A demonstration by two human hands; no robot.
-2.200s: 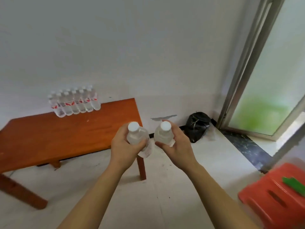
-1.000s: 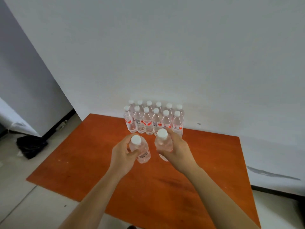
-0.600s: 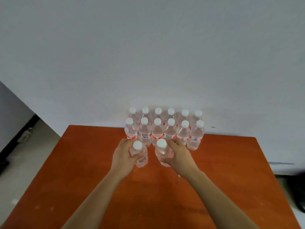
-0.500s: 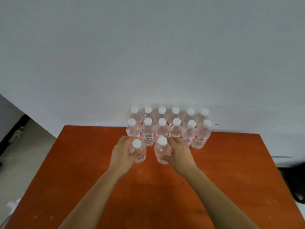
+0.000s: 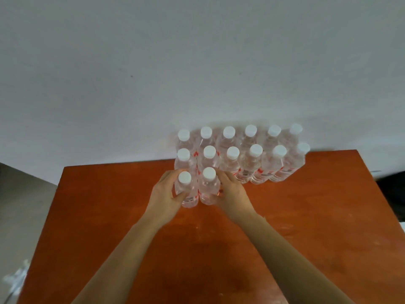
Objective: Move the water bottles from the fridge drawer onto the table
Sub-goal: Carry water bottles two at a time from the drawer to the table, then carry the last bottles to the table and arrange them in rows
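Two clear water bottles with white caps stand side by side on the orange-brown table. My left hand grips the left bottle from its left side. My right hand grips the right bottle from its right side. Both bottles stand upright, touching each other, directly in front of the left end of a block of several upright water bottles set in two rows against the wall. The fridge drawer is out of view.
A white wall rises right behind the bottle block. The table's left edge drops to a grey floor, with a white crumpled thing at the lower left. A dark object lies past the table's right edge.
I have come from the floor to the table. Both hands carried the two bottles forward and down until they stand on the table in front of the rows.
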